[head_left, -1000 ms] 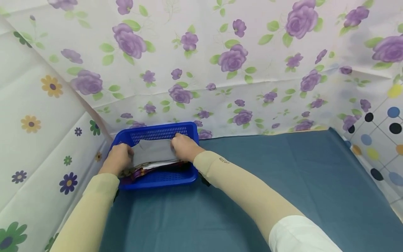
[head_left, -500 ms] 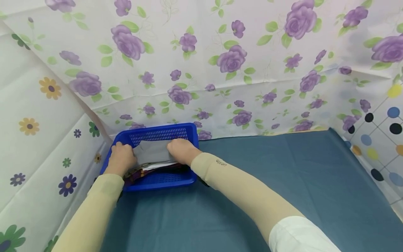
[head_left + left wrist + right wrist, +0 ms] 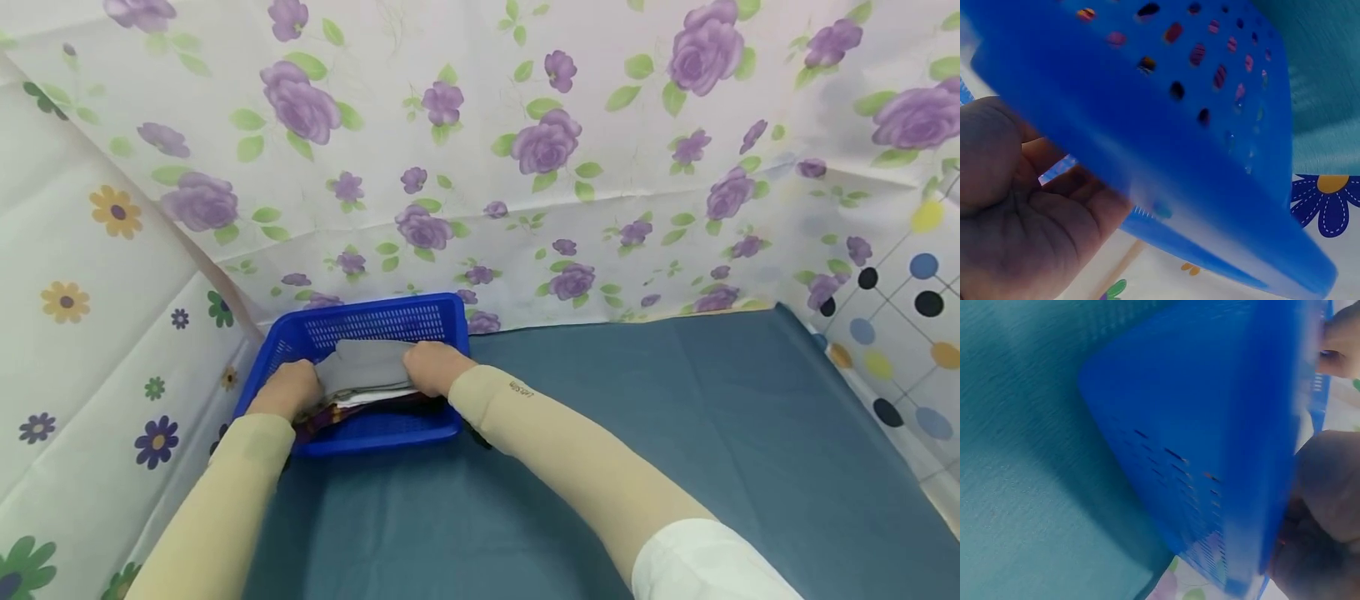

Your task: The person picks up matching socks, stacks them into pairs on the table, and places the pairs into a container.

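A stack of folded cloths [image 3: 367, 367] lies in a blue plastic basket [image 3: 375, 442]. Grey fabric is on top, with white and dark patterned layers showing at the near edge. My left hand [image 3: 288, 389] grips the left end of the stack, its fingers bent down inside the basket. At the opposite end my right hand [image 3: 435, 368] holds the grey cloth's edge between thumb and fingers. From the left wrist camera, the left hand [image 3: 1041, 200] reaches over the basket rim, fingertips hidden. The right hand [image 3: 1322, 506] is beyond the basket wall in the right wrist view, mostly in shadow.
The basket stands on a dark teal table cover [image 3: 600, 417], in the back left corner. Behind it rises a sheet with purple roses [image 3: 540, 142]. A flower-print sheet [image 3: 97, 350] borders the left side, a dotted one [image 3: 900, 333] the right.
My left hand shifts outward to the left, then lowers again at the end of the stack. The right hand moves slightly down, and the grey cloth's back edge sits a little nearer.
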The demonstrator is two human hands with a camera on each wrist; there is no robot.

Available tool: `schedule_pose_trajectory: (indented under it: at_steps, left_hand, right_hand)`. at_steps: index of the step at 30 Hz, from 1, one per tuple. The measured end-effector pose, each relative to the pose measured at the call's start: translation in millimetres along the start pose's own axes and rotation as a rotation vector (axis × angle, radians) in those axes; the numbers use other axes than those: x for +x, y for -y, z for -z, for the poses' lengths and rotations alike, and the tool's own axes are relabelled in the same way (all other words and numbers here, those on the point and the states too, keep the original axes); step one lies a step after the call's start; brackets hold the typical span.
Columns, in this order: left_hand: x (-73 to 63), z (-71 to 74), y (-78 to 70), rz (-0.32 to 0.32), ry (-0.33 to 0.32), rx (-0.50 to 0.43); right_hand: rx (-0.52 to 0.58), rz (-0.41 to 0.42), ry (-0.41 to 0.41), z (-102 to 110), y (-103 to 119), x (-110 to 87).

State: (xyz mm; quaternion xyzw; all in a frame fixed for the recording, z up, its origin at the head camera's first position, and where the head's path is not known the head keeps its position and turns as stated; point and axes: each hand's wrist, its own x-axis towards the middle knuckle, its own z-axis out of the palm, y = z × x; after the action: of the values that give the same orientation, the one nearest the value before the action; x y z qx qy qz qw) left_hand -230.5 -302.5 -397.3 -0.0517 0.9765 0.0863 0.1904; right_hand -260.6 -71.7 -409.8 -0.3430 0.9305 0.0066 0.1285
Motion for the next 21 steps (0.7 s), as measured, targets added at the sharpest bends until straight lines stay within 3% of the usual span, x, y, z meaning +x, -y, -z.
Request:
schedule_pose_trajectory:
  at_steps: [5, 9, 13, 16, 21]
  left_hand:
    - [-2.7, 7.7, -9.9, -0.025, -0.053, 0.003]
    - [-12.1, 16.1, -35.5, -0.089, -0.23, 0.011]
    - [-28.9, 18.5, -76.5, -0.176, -0.468, -0.017]
    - [-43.3, 17.1, -106.9, -0.256, -0.61, -0.068]
    - [-65.3, 12.7, -148.8, -0.397, -0.74, -0.134]
  right_hand:
    - [0.211, -0.008, -0.053, 19, -14, -13.1]
    - [0.321, 0.005, -0.152, 43, -36, -35.5]
    - [0.318, 0.007, -0.289, 60, -64, -67.1]
    - [0.278, -0.035, -0.393, 66, -81, -96.9]
    - [0.176, -0.143, -0.553, 61, -105, -155.0]
